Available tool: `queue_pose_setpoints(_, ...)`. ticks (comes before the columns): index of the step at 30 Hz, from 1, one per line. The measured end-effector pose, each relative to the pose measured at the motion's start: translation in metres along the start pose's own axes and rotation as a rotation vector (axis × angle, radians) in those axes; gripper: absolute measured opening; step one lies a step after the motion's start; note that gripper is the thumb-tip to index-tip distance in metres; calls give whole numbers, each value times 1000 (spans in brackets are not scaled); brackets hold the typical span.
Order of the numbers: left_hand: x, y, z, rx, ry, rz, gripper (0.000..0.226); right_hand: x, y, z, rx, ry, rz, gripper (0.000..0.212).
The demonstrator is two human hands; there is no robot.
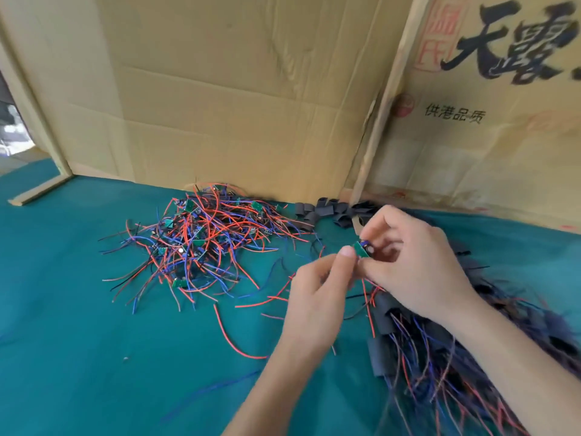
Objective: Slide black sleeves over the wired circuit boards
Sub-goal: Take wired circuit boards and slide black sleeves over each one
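A small green circuit board with red and blue wires is held between both hands above the teal cloth. My left hand pinches its near end with thumb and fingers. My right hand pinches the far end, fingers curled round it. Red wires hang below the hands. A tangled pile of bare wired boards lies to the left. Loose black sleeves lie at the back by the cardboard. A heap of sleeved boards lies under my right forearm. Whether a sleeve is in my hands is hidden.
Cardboard walls stand along the back and right of the teal cloth. A wooden strip lies at the far left. Stray red and blue wires lie on the cloth in front of the pile.
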State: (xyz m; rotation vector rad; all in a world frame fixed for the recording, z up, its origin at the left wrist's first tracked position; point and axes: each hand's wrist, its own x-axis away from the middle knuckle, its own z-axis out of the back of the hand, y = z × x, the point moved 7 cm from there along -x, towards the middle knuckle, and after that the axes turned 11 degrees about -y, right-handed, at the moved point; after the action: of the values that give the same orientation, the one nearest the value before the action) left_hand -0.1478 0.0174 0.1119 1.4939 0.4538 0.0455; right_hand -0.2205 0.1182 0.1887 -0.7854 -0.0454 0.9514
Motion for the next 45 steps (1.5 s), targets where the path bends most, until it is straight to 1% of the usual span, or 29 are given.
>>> queue_pose_setpoints(1,-3,-2,-13,208,-50,31,44,5,-3,5,43,-2,15,25)
queue_pose_setpoints(2,-5,-4,-22,348,-82,45,42,10,-5,8,89,-22,29,24)
queue_pose_setpoints(4,-8,-9,-31,419,-103,39,45,14,-5,9,140,-86,35,25)
queue_pose_setpoints(6,-8,-20,-33,483,-75,36,47,14,-1,6,137,-160,16,26)
queue_pose_setpoints(7,-8,-25,-32,547,-59,33,43,14,-1,3,139,-219,13,26)
queue_pose_setpoints(10,-7,-39,-29,799,-42,45,19,5,-1,-3,135,-463,7,28)
queue_pose_setpoints(11,-7,-46,-26,902,-2,73,19,-2,1,4,125,-481,3,29)
queue_pose_setpoints(12,-6,-57,-22,994,43,106,21,-14,5,17,109,-441,-4,27)
queue_pose_setpoints(14,-3,-75,-18,1093,117,181,23,-47,28,53,92,-269,-50,12)
queue_pose_setpoints(15,-1,-82,-17,1117,136,218,24,-64,47,71,146,-190,-99,4)
queue_pose_setpoints(16,0,-89,-18,1138,143,250,24,-80,68,83,231,-145,-168,7)
queue_pose_setpoints(17,2,-94,-19,1147,145,277,24,-94,94,89,326,-150,-252,11)
queue_pose_setpoints(18,3,-98,-22,1144,138,298,22,-103,120,88,418,-196,-347,13)
queue_pose_setpoints(20,4,-102,-26,1113,91,328,19,-110,168,77,570,-319,-510,10)
queue_pose_setpoints(22,3,-103,-27,1086,53,344,17,-109,202,58,640,-429,-616,22)
queue_pose_setpoints(24,1,-101,-28,1034,3,350,15,-101,223,44,678,-499,-693,33)
queue_pose_setpoints(25,1,-100,-29,996,-26,351,18,-98,229,38,695,-522,-722,36)
queue_pose_setpoints(26,1,-100,-30,958,-53,353,24,-96,236,34,706,-531,-731,37)
queue_pose_setpoints(29,1,-97,-36,862,-127,349,41,-94,245,34,690,-465,-716,32)
queue_pose_setpoints(31,2,-94,-39,806,-184,328,41,-93,245,33,677,-447,-703,25)
queue_pose_setpoints(33,4,-93,-39,757,-224,310,36,-91,246,33,646,-426,-690,10)
queue_pose_setpoints(34,5,-93,-39,740,-236,299,33,-91,246,32,634,-416,-673,9)
queue_pose_setpoints(39,2,-97,-35,775,-237,288,30,-92,243,28,631,-401,-610,14)
queue_pose_setpoints(41,2,-99,-35,770,-223,286,31,-93,235,34,651,-373,-612,20)
queue_pose_setpoints(43,2,-103,-33,746,-186,291,33,-102,216,46,643,-325,-570,29)
queue_pose_setpoints(45,2,-106,-29,710,-153,281,35,-115,180,60,601,-243,-465,31)
